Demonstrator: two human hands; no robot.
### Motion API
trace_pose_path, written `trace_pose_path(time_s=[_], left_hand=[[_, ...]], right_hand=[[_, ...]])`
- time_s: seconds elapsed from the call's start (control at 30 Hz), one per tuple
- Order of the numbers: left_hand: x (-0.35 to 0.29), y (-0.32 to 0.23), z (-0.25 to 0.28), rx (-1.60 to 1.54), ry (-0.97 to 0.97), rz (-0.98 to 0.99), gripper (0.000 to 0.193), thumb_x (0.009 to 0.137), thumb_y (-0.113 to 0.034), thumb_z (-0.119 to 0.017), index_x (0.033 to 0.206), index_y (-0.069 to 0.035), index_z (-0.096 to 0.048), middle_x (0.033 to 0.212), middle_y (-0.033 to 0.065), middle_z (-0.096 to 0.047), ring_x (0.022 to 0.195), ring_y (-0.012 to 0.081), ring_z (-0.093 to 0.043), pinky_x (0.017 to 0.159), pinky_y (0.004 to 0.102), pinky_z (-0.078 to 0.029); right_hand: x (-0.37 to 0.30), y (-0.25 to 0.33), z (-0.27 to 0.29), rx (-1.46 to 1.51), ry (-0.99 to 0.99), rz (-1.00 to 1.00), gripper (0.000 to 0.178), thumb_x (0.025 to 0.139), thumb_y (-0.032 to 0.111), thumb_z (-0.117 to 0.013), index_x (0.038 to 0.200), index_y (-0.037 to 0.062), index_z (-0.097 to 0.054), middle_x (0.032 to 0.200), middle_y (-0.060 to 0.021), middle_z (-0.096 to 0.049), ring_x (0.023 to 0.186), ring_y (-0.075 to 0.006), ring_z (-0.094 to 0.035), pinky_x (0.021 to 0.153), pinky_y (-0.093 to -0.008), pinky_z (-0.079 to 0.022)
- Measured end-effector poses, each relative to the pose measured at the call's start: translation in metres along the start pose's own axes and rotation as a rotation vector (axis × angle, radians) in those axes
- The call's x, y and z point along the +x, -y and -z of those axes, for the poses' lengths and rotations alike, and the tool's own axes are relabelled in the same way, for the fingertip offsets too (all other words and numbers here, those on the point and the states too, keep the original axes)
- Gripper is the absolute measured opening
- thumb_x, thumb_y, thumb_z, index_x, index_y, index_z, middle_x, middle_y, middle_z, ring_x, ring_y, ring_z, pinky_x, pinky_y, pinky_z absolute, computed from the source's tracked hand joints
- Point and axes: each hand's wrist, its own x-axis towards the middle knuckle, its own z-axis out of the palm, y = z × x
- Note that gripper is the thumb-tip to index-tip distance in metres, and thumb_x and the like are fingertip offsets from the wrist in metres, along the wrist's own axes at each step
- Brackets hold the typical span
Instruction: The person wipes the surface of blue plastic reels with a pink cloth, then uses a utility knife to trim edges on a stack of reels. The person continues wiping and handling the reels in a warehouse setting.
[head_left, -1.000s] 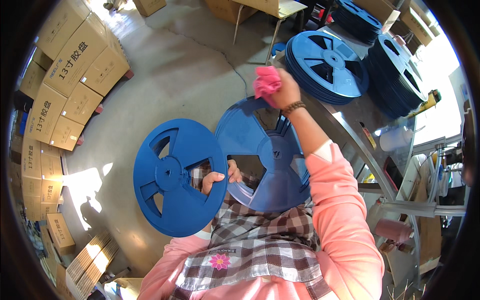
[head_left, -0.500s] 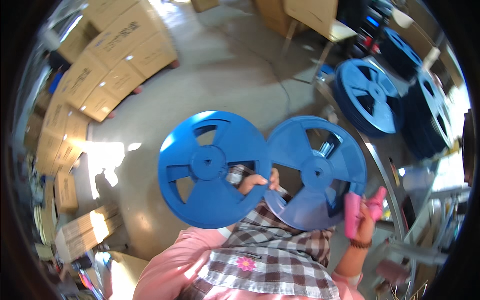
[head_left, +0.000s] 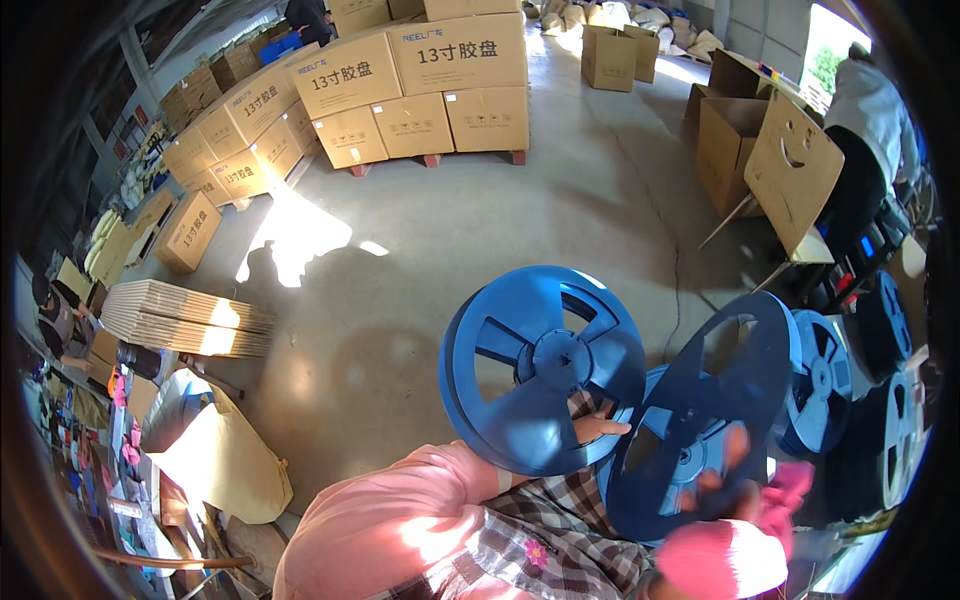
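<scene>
My left hand [head_left: 598,428] is closed on the lower right rim of a blue plastic reel [head_left: 545,437], whose spoked face is turned toward me. A second rim edge shows behind it. To the right, a thin blue reel disc [head_left: 755,385] is tilted up steeply, its face in shadow. My right hand [head_left: 715,492], in a pink covering that leaves the fingers bare, is at its lower edge and seems to grip it, though the fingers are blurred. Behind that disc, partly hidden, is another blue reel [head_left: 690,458].
Several blue reels [head_left: 822,375] stand at the right. A wooden chair [head_left: 795,165] and open cartons [head_left: 730,135] are beyond, near a seated person [head_left: 875,120]. Stacked cartons [head_left: 460,60] are at the back, flattened cardboard [head_left: 180,315] and a cream bag [head_left: 235,455] at left.
The view has swung left and upward, so the reels appear farther right and lower. The right disc has gone from facing me to tilted up and shadowed. My left hand keeps its reel.
</scene>
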Motion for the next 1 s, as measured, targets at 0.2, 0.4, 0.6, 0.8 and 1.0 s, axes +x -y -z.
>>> trace_pose_path(time_s=[0.2,0.4,0.6,0.8,1.0], left_hand=[[-0.003,0.002,0.005,0.023,-0.066,-0.003,0.023,0.088,-0.020,-0.065,0.102,-0.002,-0.057,0.086,0.0070,-0.061,0.082,0.0194,-0.064,0.078,0.0364,-0.056],[0.021,0.008,0.012,0.084,-0.043,0.035,0.024,0.092,-0.015,-0.067,0.107,-0.001,-0.054,0.086,0.0074,-0.060,0.077,0.0161,-0.063,0.072,0.0306,-0.053],[0.013,-0.003,0.021,0.684,0.176,-0.169,0.016,0.094,-0.017,-0.055,0.094,-0.001,-0.054,0.082,0.0059,-0.057,0.080,0.0152,-0.055,0.076,0.0286,-0.045],[0.025,0.006,0.025,-0.126,0.081,0.091,0.012,0.085,-0.012,-0.056,0.079,-0.005,-0.049,0.073,0.0042,-0.048,0.067,0.0148,-0.049,0.066,0.0286,-0.038],[0.027,0.008,0.016,-0.082,0.075,0.015,0.008,0.083,-0.007,-0.052,0.089,-0.011,-0.050,0.070,0.0040,-0.046,0.061,0.0138,-0.048,0.062,0.0280,-0.039]], right_hand=[[0.042,-0.092,-0.017,0.091,0.000,-0.215,0.027,0.093,0.030,-0.060,0.109,0.0137,-0.045,0.128,-0.0217,-0.055,0.122,-0.0399,-0.053,0.103,-0.0545,-0.041],[-0.016,-0.036,0.076,-0.679,-0.259,0.268,0.027,0.087,0.025,-0.067,0.098,0.0071,-0.050,0.122,-0.0217,-0.060,0.110,-0.0331,-0.059,0.107,-0.0498,-0.039],[-0.061,-0.026,0.119,-1.816,-0.140,0.153,0.045,0.074,0.027,-0.078,0.107,0.0065,-0.057,0.123,-0.0149,-0.062,0.124,-0.0340,-0.053,0.108,-0.0492,-0.038],[-0.032,-0.001,0.165,-2.280,-0.051,0.198,0.049,0.073,0.024,-0.076,0.115,0.0069,-0.058,0.126,-0.0159,-0.059,0.125,-0.0317,-0.052,0.109,-0.0477,-0.038],[0.024,0.151,0.232,-1.991,-1.163,0.538,0.031,0.083,0.023,-0.069,0.108,0.0080,-0.060,0.099,-0.0224,-0.068,0.095,-0.0418,-0.065,0.081,-0.0465,-0.052]])
